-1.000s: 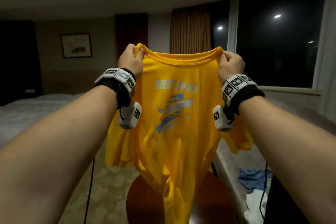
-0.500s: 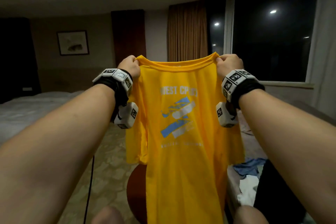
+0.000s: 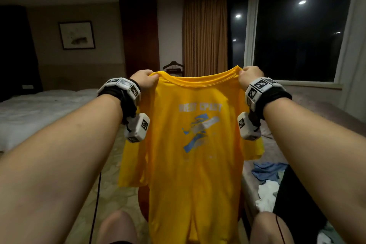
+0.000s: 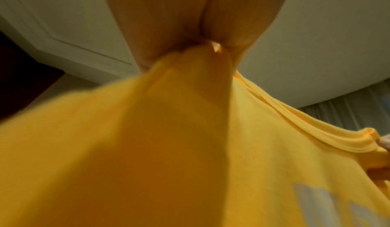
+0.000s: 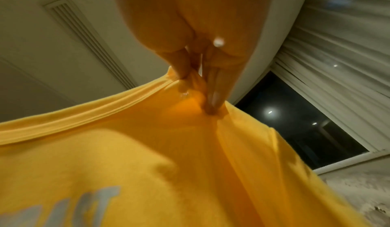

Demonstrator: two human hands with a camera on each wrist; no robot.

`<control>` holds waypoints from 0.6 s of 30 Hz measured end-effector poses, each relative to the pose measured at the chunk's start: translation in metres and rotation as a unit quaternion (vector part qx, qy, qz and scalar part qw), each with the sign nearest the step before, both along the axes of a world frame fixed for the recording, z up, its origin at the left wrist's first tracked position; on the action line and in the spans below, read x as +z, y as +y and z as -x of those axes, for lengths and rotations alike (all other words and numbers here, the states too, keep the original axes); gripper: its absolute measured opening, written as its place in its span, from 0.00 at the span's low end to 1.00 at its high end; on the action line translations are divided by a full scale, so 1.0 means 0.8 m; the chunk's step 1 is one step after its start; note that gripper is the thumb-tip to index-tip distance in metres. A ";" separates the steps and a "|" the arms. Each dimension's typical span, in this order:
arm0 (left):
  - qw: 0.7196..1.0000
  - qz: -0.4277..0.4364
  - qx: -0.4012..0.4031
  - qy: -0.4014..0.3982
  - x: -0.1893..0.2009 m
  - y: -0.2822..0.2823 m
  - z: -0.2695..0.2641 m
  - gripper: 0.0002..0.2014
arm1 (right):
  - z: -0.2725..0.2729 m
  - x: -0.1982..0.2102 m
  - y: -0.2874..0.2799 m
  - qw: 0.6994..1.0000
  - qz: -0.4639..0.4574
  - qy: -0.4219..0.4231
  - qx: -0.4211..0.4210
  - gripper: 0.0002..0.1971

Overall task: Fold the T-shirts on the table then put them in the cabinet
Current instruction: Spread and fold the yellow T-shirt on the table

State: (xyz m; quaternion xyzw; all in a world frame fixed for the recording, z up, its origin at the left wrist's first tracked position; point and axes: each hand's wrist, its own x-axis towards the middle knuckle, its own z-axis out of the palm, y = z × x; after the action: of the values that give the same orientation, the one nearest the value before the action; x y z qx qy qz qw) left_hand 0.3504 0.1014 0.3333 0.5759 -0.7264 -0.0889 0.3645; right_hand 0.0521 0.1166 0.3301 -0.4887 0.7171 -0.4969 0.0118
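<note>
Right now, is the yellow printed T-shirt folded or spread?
Spread: the yellow printed T-shirt hangs full-length, left hand and right hand gripping its shoulders.

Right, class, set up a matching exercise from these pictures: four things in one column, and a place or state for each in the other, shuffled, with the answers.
Column one:
1. yellow T-shirt
2. blue cloth
3. framed picture
4. left hand

Column two:
A. hangs on the far wall
B. grips a shoulder of the shirt
C. held up, hanging unfolded
D. lies crumpled at the lower right

Pairs: 1-C, 2-D, 3-A, 4-B. The right hand grips the other shoulder.
</note>
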 end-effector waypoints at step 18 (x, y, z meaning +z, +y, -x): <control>0.986 -0.167 0.007 -0.022 -0.155 -0.169 0.037 0.19 | 0.037 -0.154 -0.169 0.983 -0.176 -0.011 -0.049 0.15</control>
State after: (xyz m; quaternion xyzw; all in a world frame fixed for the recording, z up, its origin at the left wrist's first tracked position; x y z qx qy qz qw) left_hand 0.3206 -0.0338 0.2092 0.6353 -0.7054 -0.1933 0.2479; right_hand 0.0221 -0.0188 0.2067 -0.4373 0.8165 -0.3681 0.0813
